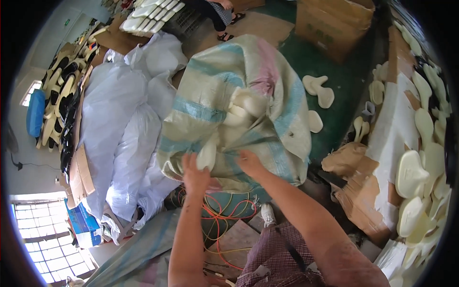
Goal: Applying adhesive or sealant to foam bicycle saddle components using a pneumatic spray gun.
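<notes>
A large woven sack (193, 112), beige with blue-green and pink stripes, stands in front of me with its mouth gathered inward. Several cream moulded pieces (246, 103), which look like foam, show inside the opening. My left hand (195, 174) is at the sack's near left edge, its fingers slightly blurred. A smooth cream foam piece (207, 154) lies against its thumb side and appears held there. To the right, my right hand (250, 162) has its fingers curled on the near rim, closed on the sack's fabric. Its fingertips are partly hidden.
Large white plastic bags (114, 105) crowd the left. Loose cream pieces (319, 91) lie on the green floor, with many more stacked at the right beside torn cardboard (356, 198). Orange and yellow cords (217, 215) tangle near my foot. Another person's feet (225, 36) show beyond the sack.
</notes>
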`<action>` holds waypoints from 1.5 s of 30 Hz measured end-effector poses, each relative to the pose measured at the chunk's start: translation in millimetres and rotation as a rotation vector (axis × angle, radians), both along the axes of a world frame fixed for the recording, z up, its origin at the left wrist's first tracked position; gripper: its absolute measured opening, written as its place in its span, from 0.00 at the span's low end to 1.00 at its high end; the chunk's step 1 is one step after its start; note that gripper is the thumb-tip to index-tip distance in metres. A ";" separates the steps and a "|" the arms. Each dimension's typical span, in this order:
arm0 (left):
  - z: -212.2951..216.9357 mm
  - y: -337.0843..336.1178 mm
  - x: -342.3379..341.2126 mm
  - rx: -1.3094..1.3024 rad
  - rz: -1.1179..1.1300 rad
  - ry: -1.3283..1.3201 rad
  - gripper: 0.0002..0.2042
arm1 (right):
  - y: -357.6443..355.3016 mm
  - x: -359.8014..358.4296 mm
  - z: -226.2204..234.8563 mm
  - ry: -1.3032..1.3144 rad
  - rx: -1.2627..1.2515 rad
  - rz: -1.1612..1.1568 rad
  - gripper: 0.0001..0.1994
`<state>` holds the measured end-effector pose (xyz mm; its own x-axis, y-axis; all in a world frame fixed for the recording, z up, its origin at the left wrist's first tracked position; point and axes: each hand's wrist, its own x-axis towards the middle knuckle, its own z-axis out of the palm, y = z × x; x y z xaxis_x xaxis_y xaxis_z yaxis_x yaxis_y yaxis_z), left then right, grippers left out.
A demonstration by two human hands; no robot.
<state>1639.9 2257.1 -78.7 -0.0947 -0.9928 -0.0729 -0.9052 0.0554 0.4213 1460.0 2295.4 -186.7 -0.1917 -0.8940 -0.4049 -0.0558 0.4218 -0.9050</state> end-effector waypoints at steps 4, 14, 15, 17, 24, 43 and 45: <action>36.7 -27.5 66.8 -0.115 0.321 -0.214 0.42 | -48.4 60.6 -3.0 -0.200 0.131 0.122 0.30; 32.9 -12.4 129.7 -0.525 0.895 -0.149 0.18 | -161.9 28.3 -24.9 0.253 -0.152 0.320 0.22; 23.8 -2.3 112.8 -0.397 0.717 -0.080 0.15 | -169.2 28.5 -21.8 0.310 -0.280 0.253 0.21; 6.8 1.2 62.4 -0.095 0.564 0.073 0.13 | -200.5 9.6 -23.5 0.295 -0.206 0.289 0.20; -27.7 -56.1 61.4 0.141 1.067 0.790 0.18 | -162.9 30.9 -6.9 0.285 -0.374 0.446 0.22; 56.5 -30.6 -4.0 0.672 -0.160 0.274 0.27 | 43.1 -15.9 77.5 -0.040 -0.207 0.252 0.23; 84.5 -35.6 -16.0 0.562 -0.420 0.150 0.32 | 95.7 -77.7 119.7 0.244 -0.267 0.180 0.22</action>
<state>1623.9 2221.5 5.7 -0.5095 -0.6864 -0.5189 -0.7851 0.1241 0.6068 1382.3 2391.1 -67.0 -0.0839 -0.9897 -0.1159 -0.3343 0.1376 -0.9324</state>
